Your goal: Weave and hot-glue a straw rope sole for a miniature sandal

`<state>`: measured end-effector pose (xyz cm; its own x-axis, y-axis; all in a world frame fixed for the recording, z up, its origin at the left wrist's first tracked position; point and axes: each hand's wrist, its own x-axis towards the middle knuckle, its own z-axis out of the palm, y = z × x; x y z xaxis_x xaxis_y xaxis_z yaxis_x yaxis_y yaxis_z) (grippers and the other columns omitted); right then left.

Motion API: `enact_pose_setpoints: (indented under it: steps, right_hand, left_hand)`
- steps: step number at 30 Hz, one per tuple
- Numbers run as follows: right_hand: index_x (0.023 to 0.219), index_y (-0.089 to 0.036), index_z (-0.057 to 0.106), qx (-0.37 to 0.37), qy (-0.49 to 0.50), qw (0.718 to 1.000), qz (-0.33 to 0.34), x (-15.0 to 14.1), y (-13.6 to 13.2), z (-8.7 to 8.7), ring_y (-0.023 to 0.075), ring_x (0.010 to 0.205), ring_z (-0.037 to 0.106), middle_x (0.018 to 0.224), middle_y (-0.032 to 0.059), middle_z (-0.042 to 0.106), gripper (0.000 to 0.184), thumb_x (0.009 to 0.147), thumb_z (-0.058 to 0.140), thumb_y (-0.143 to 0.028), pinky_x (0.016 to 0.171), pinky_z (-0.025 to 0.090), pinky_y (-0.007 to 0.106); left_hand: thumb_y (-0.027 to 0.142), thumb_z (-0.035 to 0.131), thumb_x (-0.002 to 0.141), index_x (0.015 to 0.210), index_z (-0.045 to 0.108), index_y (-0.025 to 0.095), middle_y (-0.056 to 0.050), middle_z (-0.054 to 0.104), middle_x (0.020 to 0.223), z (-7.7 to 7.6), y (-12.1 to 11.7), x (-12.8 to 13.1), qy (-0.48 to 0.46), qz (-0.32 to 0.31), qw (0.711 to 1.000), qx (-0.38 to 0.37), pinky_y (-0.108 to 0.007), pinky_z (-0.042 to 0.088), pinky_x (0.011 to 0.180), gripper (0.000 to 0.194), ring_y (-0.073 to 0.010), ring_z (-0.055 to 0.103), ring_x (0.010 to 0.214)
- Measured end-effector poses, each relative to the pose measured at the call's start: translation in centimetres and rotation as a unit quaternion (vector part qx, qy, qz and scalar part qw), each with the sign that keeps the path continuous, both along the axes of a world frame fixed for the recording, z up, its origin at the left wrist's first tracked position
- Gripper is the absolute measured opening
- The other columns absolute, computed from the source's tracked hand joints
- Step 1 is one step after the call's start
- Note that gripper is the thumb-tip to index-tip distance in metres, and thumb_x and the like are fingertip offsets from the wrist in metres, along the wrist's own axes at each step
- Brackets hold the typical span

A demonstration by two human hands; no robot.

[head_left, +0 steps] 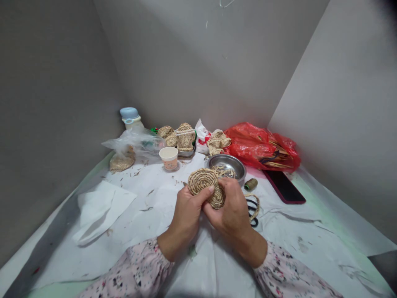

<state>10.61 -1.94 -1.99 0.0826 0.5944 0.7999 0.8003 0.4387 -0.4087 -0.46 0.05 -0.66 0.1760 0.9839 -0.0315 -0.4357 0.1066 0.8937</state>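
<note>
Patterned sleeves (133, 267); both hands (188, 207) (231, 209), fingers (205, 194) pinching coiled straw piece (201, 181); print on cup (170, 162) unreadable.

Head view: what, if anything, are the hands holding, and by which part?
A coiled straw-like piece: the left hand grips it at the lower left edge, the right hand at the right edge.

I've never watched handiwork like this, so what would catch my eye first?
Probably the coiled straw-cord piece, held between the left hand and right hand near the picture's middle. Next comes the bright red plastic bag, behind it to the right. At the back left, a blue-capped bottle stands out.
</note>
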Motion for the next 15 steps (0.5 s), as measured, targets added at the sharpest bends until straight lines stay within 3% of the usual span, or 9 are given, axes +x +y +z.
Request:
enact_pose_setpoints:
  steps: [15]
  right_hand:
    - [0.107, -0.019, 0.048, -0.003, 0.008, 1.000, 0.007, 0.02, 0.05, -0.09, 0.0272, 0.089, 0.057, 0.094, 0.0082, 0.057, 0.037, 0.072, 0.063, -0.018, 0.080, 0.053, 0.046]
  left_hand:
    - [0.024, 0.077, 0.073, 0.096, 0.072, 0.014, -0.007, 0.075, 0.091, 0.28, -0.08, 0.09, 0.003, 0.002, 1.000, 0.002, -0.030, 0.053, 0.081, 0.025, -0.0179, 0.066, 0.082]
